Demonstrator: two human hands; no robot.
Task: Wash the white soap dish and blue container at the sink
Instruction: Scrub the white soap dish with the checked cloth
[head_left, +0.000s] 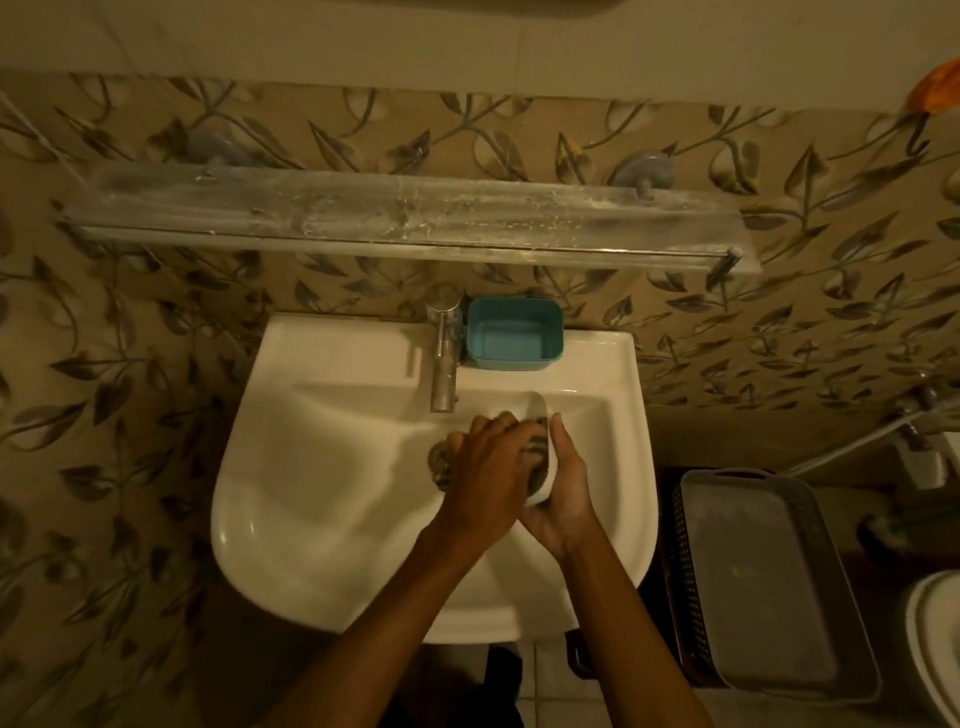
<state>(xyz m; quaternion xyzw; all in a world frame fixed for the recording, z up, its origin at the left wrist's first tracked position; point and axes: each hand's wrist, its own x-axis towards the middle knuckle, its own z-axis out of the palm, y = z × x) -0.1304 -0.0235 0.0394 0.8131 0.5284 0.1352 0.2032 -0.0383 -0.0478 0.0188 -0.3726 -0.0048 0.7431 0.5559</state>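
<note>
Over the basin of the white sink (322, 358), my right hand (563, 499) holds the white soap dish (539, 404) tilted up on its edge. My left hand (488, 467) presses a dark greenish scrub pad (537, 448) into the dish's inner side, and its fingers cover much of the pad. The blue container (513, 338) stands empty and upright on the sink's back ledge, just right of the tap, apart from both hands.
A chrome tap (444, 364) juts over the basin, just above my hands. A long glass shelf (363, 213) hangs on the patterned wall. A grey plastic basket (753, 577) sits right of the sink, with a white toilet lid (935, 649) beyond it.
</note>
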